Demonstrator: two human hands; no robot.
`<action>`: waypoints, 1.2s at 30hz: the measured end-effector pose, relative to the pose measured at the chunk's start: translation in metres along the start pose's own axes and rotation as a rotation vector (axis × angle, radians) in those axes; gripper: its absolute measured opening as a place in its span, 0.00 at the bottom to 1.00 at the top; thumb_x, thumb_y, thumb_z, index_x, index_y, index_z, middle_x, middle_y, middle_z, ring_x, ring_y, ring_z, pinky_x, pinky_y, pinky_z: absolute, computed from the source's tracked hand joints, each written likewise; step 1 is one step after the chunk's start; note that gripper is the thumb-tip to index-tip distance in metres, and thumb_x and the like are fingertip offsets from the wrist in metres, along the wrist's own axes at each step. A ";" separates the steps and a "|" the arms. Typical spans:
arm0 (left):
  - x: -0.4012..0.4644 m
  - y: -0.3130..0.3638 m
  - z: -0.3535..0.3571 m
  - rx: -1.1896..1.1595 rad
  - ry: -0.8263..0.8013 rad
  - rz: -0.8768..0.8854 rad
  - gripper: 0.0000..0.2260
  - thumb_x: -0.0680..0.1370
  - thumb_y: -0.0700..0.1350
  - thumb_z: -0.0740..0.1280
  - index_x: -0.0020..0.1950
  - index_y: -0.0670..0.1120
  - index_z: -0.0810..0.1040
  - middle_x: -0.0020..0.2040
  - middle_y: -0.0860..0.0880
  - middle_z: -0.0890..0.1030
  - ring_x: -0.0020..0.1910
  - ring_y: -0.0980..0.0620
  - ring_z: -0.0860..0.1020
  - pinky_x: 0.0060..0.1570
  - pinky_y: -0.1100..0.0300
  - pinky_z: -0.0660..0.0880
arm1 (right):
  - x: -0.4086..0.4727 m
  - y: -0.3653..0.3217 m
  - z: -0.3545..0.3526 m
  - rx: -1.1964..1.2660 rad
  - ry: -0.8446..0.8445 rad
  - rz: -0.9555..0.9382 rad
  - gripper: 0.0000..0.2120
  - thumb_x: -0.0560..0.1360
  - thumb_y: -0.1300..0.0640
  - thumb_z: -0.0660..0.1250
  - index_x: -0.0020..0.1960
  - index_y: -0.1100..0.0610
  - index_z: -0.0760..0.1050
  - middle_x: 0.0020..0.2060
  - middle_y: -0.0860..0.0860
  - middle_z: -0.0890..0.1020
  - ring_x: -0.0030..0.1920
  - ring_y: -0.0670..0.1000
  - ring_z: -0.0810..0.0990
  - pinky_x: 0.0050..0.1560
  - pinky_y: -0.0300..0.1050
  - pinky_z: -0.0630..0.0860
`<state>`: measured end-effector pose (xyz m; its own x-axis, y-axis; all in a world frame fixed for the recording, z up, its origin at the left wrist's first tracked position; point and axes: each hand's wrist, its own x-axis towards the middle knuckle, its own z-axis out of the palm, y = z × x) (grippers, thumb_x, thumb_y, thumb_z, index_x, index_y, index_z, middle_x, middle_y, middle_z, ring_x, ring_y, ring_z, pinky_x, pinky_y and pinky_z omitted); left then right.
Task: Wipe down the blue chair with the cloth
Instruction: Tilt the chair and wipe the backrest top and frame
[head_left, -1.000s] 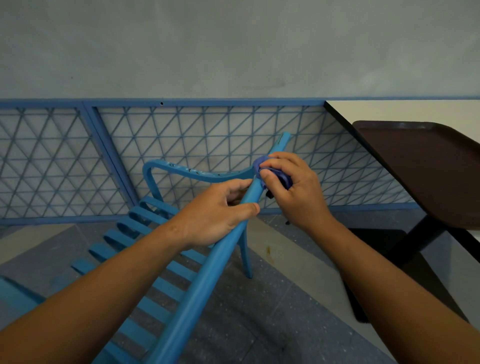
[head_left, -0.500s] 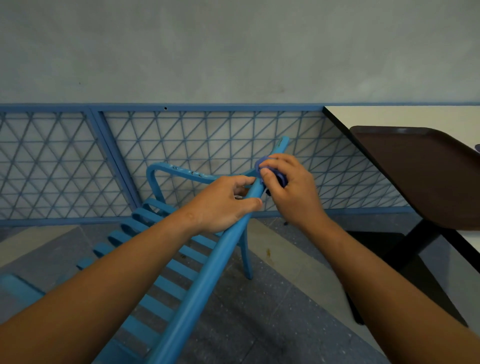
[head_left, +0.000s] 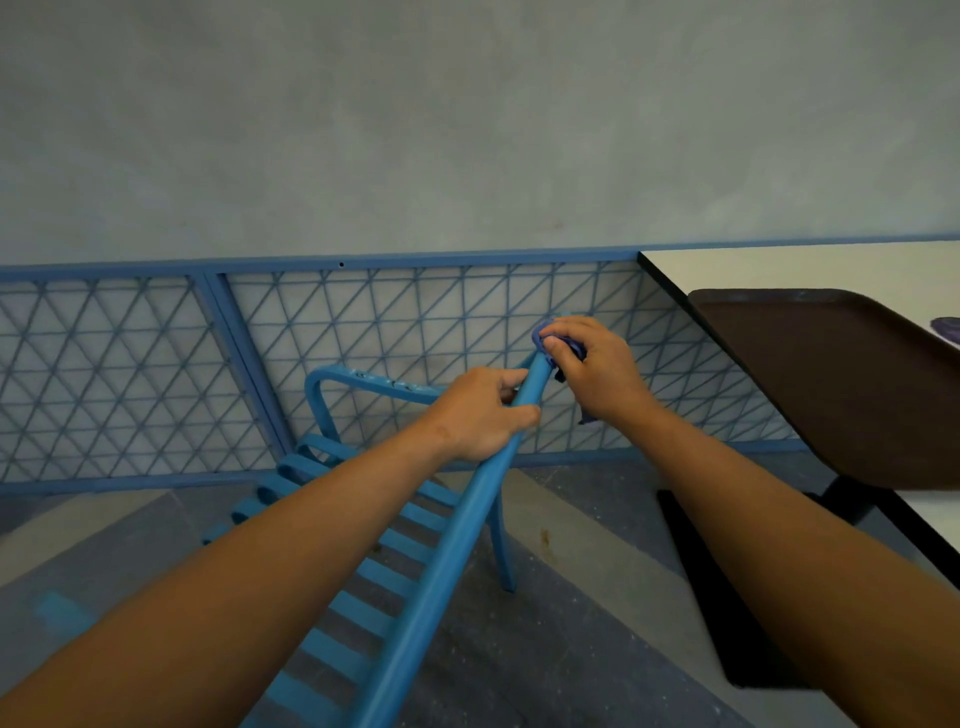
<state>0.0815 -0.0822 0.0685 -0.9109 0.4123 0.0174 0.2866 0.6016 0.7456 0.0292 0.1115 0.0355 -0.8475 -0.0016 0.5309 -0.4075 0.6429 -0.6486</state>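
Right hand (head_left: 597, 371), just right of the frame's centre, has its fingers curled round a bunched purple cloth (head_left: 556, 347) and presses it onto the far upper end of a blue chair (head_left: 447, 551) tube, so the cloth wraps the tube tip against the lattice railing (head_left: 156, 374) behind. A loose tail of cloth hangs below the wrist. Left hand (head_left: 480, 415), just beside and lower along the same tube, grips it with the thumb over the top and the fingers curled underneath, which looks like steadying the chair while the other hand rubs.

In this single head view the chair lies tilted, its long tube running from the bottom centre of the frame up to the hands, its slatted part stretching down and left of centre, one curved rail arching at centre left and a leg reaching the floor (head_left: 597, 649) below the hands. At the right edge a table (head_left: 779, 270) carries a dark brown tray (head_left: 857, 384).

As for progress, I judge the wipe to be in the middle of things: the cloth is working only the end of one tube. Nothing on the paint shows which parts are already clean. The slats, the curved rail, the leg and the long lower run of the tube have no cloth on them and probably remain to be done.
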 end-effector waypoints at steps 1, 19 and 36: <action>0.004 -0.001 0.001 -0.011 0.008 -0.001 0.20 0.77 0.47 0.70 0.69 0.52 0.78 0.56 0.53 0.85 0.53 0.54 0.84 0.56 0.57 0.80 | -0.001 0.001 0.000 0.013 -0.012 0.009 0.08 0.81 0.57 0.68 0.57 0.56 0.83 0.55 0.49 0.81 0.55 0.52 0.82 0.55 0.49 0.80; 0.023 -0.023 0.010 -0.155 0.048 0.038 0.19 0.77 0.50 0.72 0.68 0.55 0.79 0.46 0.63 0.83 0.48 0.65 0.82 0.42 0.74 0.77 | -0.041 0.021 0.022 0.183 0.400 0.283 0.05 0.83 0.55 0.64 0.55 0.51 0.78 0.50 0.48 0.82 0.50 0.42 0.79 0.51 0.39 0.75; 0.023 -0.026 0.010 -0.209 0.031 0.039 0.17 0.76 0.51 0.72 0.65 0.59 0.80 0.49 0.59 0.86 0.47 0.60 0.84 0.48 0.63 0.81 | -0.009 0.001 0.011 0.029 0.161 0.099 0.07 0.80 0.58 0.69 0.55 0.58 0.85 0.57 0.51 0.79 0.54 0.38 0.77 0.53 0.23 0.69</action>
<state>0.0566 -0.0815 0.0425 -0.9101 0.4090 0.0672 0.2568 0.4290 0.8660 0.0331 0.1039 0.0241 -0.8196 0.1843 0.5425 -0.3363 0.6118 -0.7160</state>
